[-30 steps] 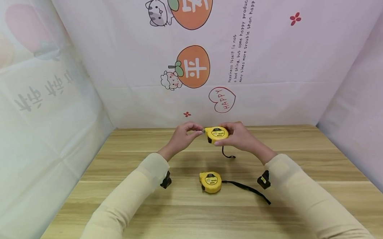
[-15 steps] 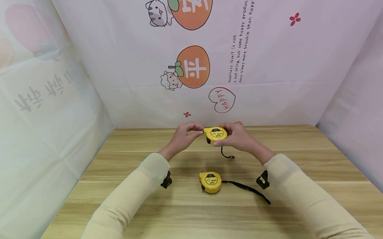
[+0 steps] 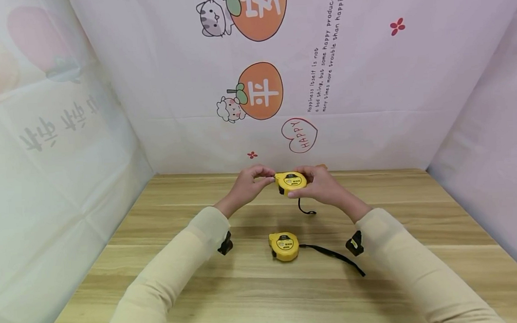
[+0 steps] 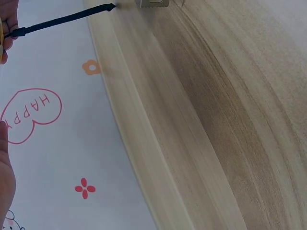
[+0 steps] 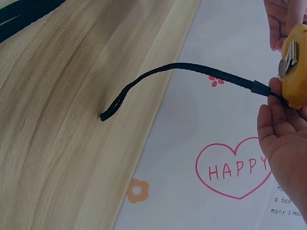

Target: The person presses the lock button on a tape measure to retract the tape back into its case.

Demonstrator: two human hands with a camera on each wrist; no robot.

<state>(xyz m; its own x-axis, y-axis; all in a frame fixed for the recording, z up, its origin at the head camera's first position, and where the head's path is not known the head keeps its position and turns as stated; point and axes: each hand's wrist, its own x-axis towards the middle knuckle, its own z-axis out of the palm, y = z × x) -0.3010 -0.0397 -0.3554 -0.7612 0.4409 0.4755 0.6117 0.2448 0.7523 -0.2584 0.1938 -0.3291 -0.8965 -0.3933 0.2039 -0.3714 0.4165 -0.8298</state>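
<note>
In the head view, my right hand [image 3: 324, 183] grips a yellow tape measure [image 3: 292, 180] above the far part of the table. The thumb lies along its near side and the fingers go behind it. My left hand [image 3: 245, 185] pinches the tape's end at the mouth of the case, on its left side. A black wrist strap [image 5: 206, 72] dangles from the held case in the right wrist view. Lying on the table nearer to me is a second yellow tape measure [image 3: 284, 247], its black strap [image 3: 333, 254] stretched to the right.
The wood-grain table [image 3: 230, 299] meets a printed white cloth backdrop [image 3: 362, 136] at its far edge. Cloth walls also stand on the left and right. Small black devices [image 3: 355, 243] sit at both wrists.
The held tape measure has shifted slightly left, and the short gap between its mouth and my left fingertips has narrowed. Over the last half second almost nothing has moved.
</note>
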